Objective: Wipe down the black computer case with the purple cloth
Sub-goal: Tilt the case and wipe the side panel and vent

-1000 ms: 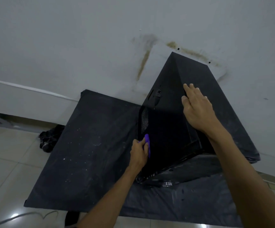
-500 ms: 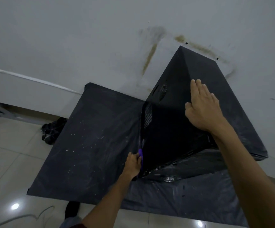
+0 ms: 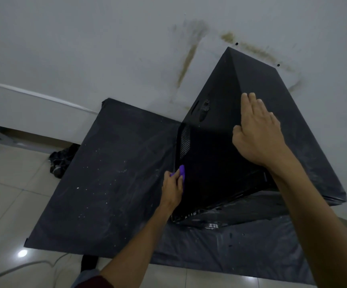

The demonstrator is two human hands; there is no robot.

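- Gripping the cloth in the left hand, fingers curled round it; only a purple fold is showing above the knuckles.
- Left hand is pressing the cloth against the case, low on its near left edge, just below the mesh vent.
- Right hand is lying flat on the case's upper ridge, where the two big panels are meeting. Fingers are straight and together, thumb is sticking out to the side, and the hand is holding nothing.
- Case is sitting on the right part of the tabletop, its far corner pointing up against the wall. Whether it is standing square or leaning, I cannot tell at this wide angle.
- Near panel is sitting in deep shadow, so its detail is not reading; the right-hand panel is showing pale dust smears.
- Tabletop is wearing a black cover, which is showing white specks and scuffs; crinkled black sheet is hanging over the near edge under the case.
- Wall is carrying brown streaks above the case, and a white strip is running along it at the left.
- Dark bundle is lying on the tiled floor beside the tabletop's left edge.
- Pale cable is trailing across the floor at bottom left, near a bright light glare.
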